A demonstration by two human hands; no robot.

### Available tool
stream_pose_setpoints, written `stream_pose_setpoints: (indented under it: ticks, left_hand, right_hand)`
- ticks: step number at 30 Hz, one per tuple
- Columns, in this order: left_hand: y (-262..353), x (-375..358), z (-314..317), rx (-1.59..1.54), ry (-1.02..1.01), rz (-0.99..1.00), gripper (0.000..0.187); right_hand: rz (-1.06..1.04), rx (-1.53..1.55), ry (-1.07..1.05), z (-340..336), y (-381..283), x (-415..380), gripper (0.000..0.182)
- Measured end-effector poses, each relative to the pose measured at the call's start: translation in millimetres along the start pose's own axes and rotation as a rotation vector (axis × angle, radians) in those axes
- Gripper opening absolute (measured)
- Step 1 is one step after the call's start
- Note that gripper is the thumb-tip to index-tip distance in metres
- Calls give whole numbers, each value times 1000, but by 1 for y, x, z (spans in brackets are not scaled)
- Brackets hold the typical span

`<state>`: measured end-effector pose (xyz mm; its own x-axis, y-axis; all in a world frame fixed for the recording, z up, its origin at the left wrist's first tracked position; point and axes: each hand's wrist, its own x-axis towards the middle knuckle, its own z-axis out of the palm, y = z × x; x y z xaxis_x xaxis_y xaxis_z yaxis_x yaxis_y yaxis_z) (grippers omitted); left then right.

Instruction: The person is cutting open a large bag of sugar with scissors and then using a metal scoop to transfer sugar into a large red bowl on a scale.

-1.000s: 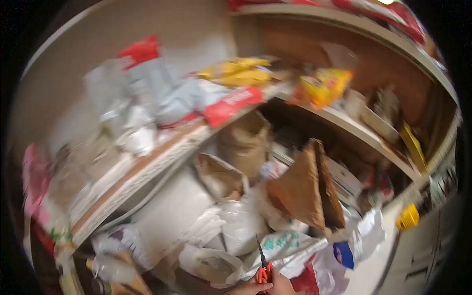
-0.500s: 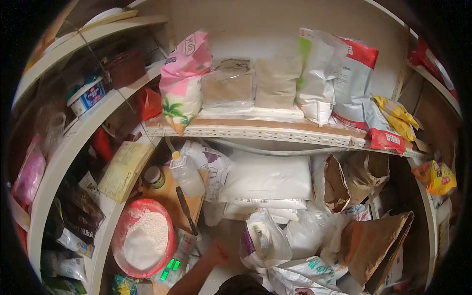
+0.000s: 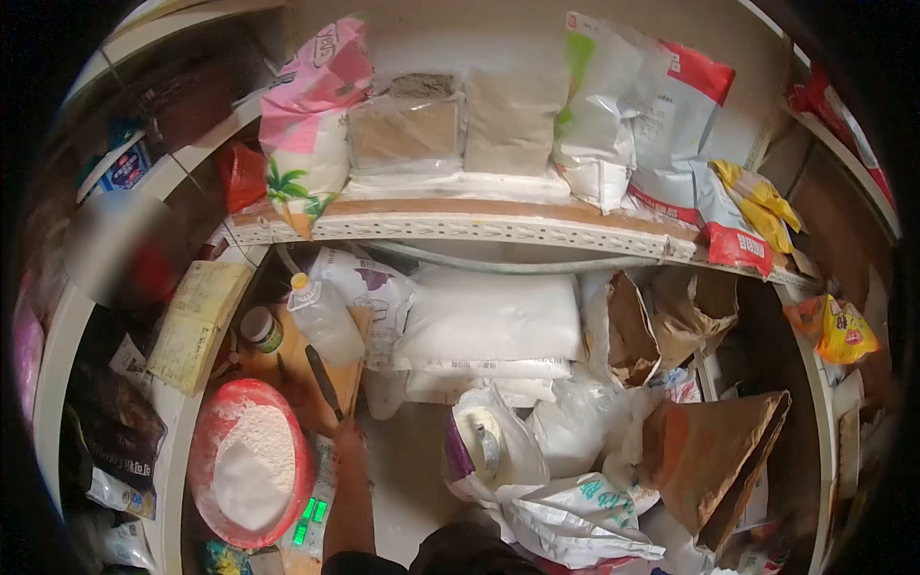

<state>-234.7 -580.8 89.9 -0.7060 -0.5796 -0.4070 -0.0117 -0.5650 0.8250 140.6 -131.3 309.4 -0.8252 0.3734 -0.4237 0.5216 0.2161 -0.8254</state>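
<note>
My left hand [image 3: 349,443] reaches up from the bottom edge, beside the digital scale [image 3: 310,517] with lit green digits. Its fingers are small and blurred, at the lower end of a long dark tool [image 3: 324,381] resting on the wooden board [image 3: 287,356]; I cannot make out whether they grip it. Left of the scale, a red basin [image 3: 303,458] holds two heaps of white powder, one whiter than the other. On the board stand a clear jug [image 3: 326,326] with a yellow cap and a small jar [image 3: 261,329]. My right hand is out of view.
An open white sack [image 3: 522,446] with a metal scoop inside stands right of centre. Full white sacks [image 3: 489,316] lie stacked behind it, and brown paper bags [image 3: 709,460] stand to the right. A shelf [image 3: 460,230] with several bags crosses above.
My left hand has moved left and up, from over the floor to the dark tool's lower end. The view has shifted, and the fingers at the bottom edge have gone from sight.
</note>
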Motion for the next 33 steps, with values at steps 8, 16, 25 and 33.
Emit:
stream_pose_setpoints:
  ticks: [8, 16, 25, 33]
  left_hand:
    - [-88, -141, -10, 566, -432, -313, 12]
    - [-65, -179, -117, 1290, -736, -247, 27]
    - [-39, -202, -87, 1470, -614, 166, 32]
    - [-87, -226, 12, 1428, -1390, 955, 21]
  right_hand:
    - [-339, -423, 93, -21, -25, -1, 10]
    - [-225, -374, 309, -16, 54, 2, 9]
    - [-209, -428, 192, -8, 25, 34, 26]
    - [-212, -286, 211, 4, 49, 44, 18]
